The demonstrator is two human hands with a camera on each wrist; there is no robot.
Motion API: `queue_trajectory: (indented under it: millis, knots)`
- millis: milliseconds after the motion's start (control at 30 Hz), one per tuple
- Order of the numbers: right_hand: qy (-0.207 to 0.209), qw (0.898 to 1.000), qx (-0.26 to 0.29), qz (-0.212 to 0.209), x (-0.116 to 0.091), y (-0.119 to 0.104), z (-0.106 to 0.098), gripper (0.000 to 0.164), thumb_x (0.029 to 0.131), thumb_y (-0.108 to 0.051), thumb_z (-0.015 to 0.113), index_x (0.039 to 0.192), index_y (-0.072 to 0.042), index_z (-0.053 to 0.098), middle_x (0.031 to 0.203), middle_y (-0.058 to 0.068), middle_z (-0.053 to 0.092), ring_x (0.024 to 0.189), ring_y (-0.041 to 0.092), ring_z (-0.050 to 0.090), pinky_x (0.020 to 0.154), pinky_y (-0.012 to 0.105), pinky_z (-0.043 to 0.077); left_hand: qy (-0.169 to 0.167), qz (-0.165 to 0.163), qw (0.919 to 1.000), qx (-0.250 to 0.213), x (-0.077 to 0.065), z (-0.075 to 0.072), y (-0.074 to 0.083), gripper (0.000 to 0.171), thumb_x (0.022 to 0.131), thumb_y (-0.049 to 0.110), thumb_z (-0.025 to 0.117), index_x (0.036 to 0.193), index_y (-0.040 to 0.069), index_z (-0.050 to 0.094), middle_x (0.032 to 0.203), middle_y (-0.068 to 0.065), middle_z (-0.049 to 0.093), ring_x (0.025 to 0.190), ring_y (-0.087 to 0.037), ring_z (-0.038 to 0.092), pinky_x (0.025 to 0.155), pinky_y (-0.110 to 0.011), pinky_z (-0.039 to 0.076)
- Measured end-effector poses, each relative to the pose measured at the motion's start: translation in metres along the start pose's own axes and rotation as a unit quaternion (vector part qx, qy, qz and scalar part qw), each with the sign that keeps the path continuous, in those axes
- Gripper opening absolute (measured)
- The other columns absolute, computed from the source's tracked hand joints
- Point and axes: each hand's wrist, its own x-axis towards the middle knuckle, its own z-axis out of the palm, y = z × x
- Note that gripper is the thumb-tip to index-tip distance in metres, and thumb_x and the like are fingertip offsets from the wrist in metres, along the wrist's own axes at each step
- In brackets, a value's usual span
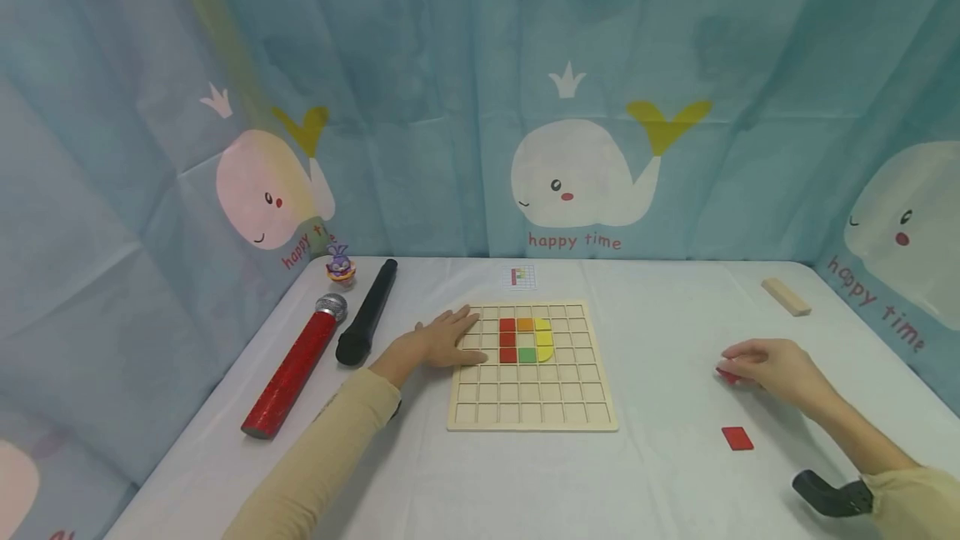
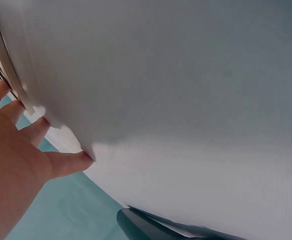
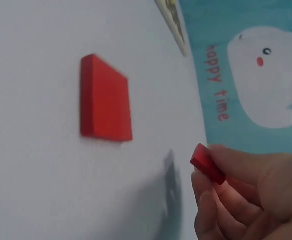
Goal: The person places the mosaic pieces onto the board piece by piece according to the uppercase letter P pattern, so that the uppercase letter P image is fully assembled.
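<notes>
My left hand (image 1: 447, 338) rests with straight, spread fingers on the left edge of a wooden grid board (image 1: 532, 417). Coloured tiles sit in the board's upper cells: a column of red tiles (image 1: 507, 340), an orange tile (image 1: 525, 324), a green tile (image 1: 527, 355) and yellow tiles (image 1: 543, 339), some with rounded corners. To the right of the board, my right hand (image 1: 776, 369) pinches a small red tile (image 3: 208, 164) between thumb and fingers, above the white tabletop. Another red tile (image 1: 738, 438) lies flat on the cloth nearer to me.
A small printed card (image 1: 519, 277) lies behind the board. On the left are a red microphone (image 1: 294, 373), a black microphone (image 1: 367, 315) and a purple figurine (image 1: 341, 267). A wooden block (image 1: 786, 297) lies at the back right. A whale-print curtain (image 1: 450, 107) hangs behind the table.
</notes>
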Motion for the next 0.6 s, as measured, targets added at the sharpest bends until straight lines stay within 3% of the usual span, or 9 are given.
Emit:
queue_trajectory:
  millis: [167,367,600]
  knots:
    - [-0.026,0.998,0.039,0.029,0.005,-0.009,0.001,0.05,0.092,-0.036,0.064,0.118,0.007,0.062,0.108,0.022,0.065,0.09,0.026,0.059,0.065,0.028,0.051,-0.003,-0.003,1.0,0.001,0.0,0.0,-0.001,0.087,0.087,0.065,0.052,0.154,0.02,0.019,0.159,-0.004,0.009,0.144,-0.031,0.008,0.105,-0.067,0.009]
    - [-0.077,0.987,0.134,0.044,0.009,-0.02,0.008,0.052,0.091,-0.031,0.066,0.121,0.011,0.056,0.1,0.011,0.068,0.08,0.018,0.063,0.067,0.025,0.053,-0.002,-0.005,1.0,0.002,0.001,0.0,-0.001,0.088,0.086,0.065,0.053,0.154,0.02,0.02,0.159,-0.004,0.01,0.144,-0.031,0.008,0.105,-0.067,0.009]
    - [-0.091,0.985,0.141,0.043,0.011,-0.03,0.018,0.052,0.09,-0.031,0.067,0.121,0.01,0.057,0.098,0.009,0.068,0.08,0.019,0.062,0.066,0.026,0.052,0.0,-0.004,1.0,0.0,0.0,0.0,0.0,0.086,0.087,0.063,0.053,0.154,0.019,0.02,0.159,-0.004,0.01,0.143,-0.031,0.009,0.104,-0.068,0.009]
